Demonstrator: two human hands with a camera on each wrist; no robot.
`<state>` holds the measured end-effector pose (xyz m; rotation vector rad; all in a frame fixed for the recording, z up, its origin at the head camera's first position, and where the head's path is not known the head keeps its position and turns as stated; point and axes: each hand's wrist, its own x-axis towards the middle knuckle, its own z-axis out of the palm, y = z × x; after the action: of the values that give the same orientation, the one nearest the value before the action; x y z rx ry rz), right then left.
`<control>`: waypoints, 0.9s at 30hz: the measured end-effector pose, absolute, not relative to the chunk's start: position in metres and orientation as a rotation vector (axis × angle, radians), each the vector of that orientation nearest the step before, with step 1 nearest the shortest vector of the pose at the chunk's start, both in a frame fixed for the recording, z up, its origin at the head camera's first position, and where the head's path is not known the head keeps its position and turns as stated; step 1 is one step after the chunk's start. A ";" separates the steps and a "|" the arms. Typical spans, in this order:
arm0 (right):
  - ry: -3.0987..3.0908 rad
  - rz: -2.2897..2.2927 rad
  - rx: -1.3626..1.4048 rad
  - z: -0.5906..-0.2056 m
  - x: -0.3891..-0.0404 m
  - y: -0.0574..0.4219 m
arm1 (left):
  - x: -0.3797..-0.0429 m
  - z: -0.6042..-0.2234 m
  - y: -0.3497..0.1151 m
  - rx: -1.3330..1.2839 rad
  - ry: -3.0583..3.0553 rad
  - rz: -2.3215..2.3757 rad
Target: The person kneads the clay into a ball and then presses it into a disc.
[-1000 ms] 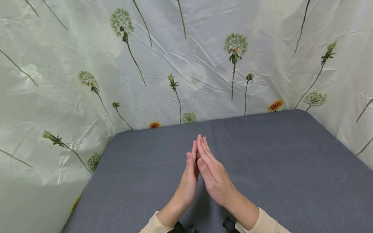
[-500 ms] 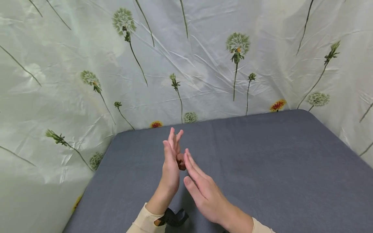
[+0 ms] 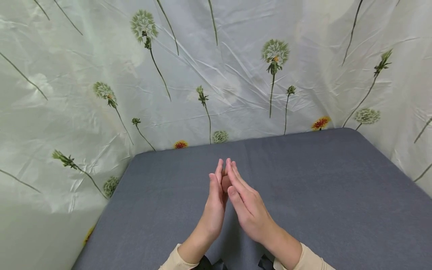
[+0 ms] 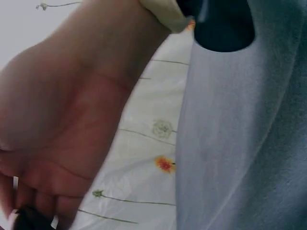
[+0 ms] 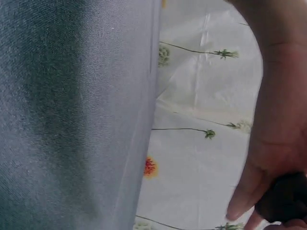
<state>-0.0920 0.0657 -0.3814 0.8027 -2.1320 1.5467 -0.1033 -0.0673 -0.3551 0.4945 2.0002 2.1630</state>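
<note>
A small reddish-brown lump (image 3: 226, 183), perhaps modelling clay, sits between my two hands near the fingers in the head view. Both palms face each other with straight fingers, and the fingertips come close together above it. My left hand (image 3: 214, 208) is on the lump's left side, and my right hand (image 3: 250, 210) flanks it on the right, partly covering it. In the right wrist view the lump (image 5: 284, 196) looks nearly black against the fingers. Only part of a dark lump (image 4: 29, 219) shows at the bottom of the left wrist view.
Below the hands lies a grey cloth-covered table (image 3: 320, 195). A white curtain (image 3: 236, 71) printed with dandelions and orange flowers hangs behind and beside it. Dark wrist-worn devices (image 3: 266, 261) show by the cream sleeves (image 3: 305, 258).
Half a second ago the hands were further left and spread wider, showing the lump by the left palm. Since then they have shifted right and closed in, much as they stood a second ago.
</note>
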 end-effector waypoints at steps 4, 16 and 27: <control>-2.163 1.614 0.825 -0.385 -0.093 0.062 | -0.103 -0.348 -0.074 0.509 2.103 2.180; -2.205 1.663 0.937 -0.392 -0.074 0.044 | -0.124 -0.344 -0.097 0.438 2.216 2.244; -2.128 1.564 0.861 -0.380 -0.083 0.060 | -0.116 -0.360 -0.075 0.523 2.049 2.191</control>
<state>-0.0832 0.0596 -0.3804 0.8607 -2.1282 1.5640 -0.1155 -0.0746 -0.3596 0.5234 2.0494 2.1914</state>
